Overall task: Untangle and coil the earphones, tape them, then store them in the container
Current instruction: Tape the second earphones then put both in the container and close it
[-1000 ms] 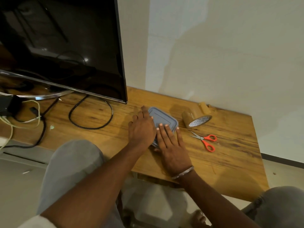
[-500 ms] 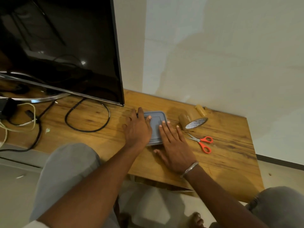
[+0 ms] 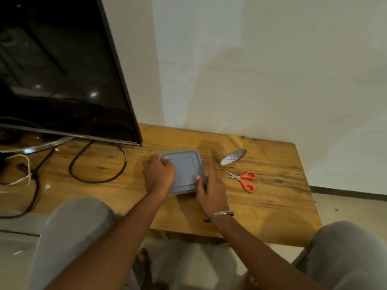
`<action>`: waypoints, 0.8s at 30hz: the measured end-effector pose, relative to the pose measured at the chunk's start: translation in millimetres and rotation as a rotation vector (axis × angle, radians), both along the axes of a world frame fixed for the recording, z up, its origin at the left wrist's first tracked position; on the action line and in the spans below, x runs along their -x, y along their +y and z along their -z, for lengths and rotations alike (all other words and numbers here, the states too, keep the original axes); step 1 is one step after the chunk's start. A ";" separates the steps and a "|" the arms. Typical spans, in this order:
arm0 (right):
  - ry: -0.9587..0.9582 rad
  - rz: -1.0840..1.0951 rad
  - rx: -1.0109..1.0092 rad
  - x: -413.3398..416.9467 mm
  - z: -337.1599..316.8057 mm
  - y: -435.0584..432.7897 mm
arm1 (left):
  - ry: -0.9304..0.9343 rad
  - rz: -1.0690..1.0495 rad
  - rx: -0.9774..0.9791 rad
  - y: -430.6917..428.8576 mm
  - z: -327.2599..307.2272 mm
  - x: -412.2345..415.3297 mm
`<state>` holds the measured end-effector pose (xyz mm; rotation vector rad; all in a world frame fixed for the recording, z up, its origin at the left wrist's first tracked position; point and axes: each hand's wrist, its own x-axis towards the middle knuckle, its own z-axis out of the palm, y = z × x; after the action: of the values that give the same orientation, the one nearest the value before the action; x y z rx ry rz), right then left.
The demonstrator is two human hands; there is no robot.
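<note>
Fingers of the left hand (image 3: 159,176) curled over the left rim of the grey-blue square plastic container (image 3: 185,171), thumb tip down on the lid's far-left corner. Fingers of the right hand (image 3: 211,189) straight and together, blurred, laid along the container's right side and pointing toward the wall, thumb pressing the lid's near-right edge. Thin silver bracelet (image 3: 223,212) on that wrist. Container closed, flat on the brown wooden tabletop (image 3: 272,206), between both hands and toward the middle; contents hidden under the opaque lid.

Just past the right fingertips, a brown roll of packing tape (image 3: 230,158) on its side, near the container but apart from it. Right of that hand, orange-handled steel scissors (image 3: 238,178), blades toward the container. A small yellowish piece (image 3: 236,140) by the white wall (image 3: 272,80). To the left, a loop of black cable (image 3: 96,182) below the corner of a black flat screen (image 3: 62,80); a cream cord (image 3: 29,170) further left.

Bare wood along the front edge under the forearms and rightward beyond the scissors. Wall close behind the tape. Grey-trousered knees (image 3: 75,222) on either side of the front edge.
</note>
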<state>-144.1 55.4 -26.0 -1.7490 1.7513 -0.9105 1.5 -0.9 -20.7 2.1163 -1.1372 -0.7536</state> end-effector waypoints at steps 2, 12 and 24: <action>-0.119 0.190 -0.054 -4.2 -9.5 -0.1 | 0.066 0.001 -0.001 6.1 -6.9 -5.8; -0.477 0.391 0.195 65.4 -122.2 -25.1 | 0.499 0.021 0.395 13.6 -131.5 54.7; -0.397 0.746 0.181 233.5 -105.8 -61.2 | 0.151 0.489 0.203 -25.6 -124.5 246.3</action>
<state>-377.6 -5.8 79.8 -0.8742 2.0959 -1.6269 -244.8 -26.6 103.9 1.5999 -1.5950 -0.9499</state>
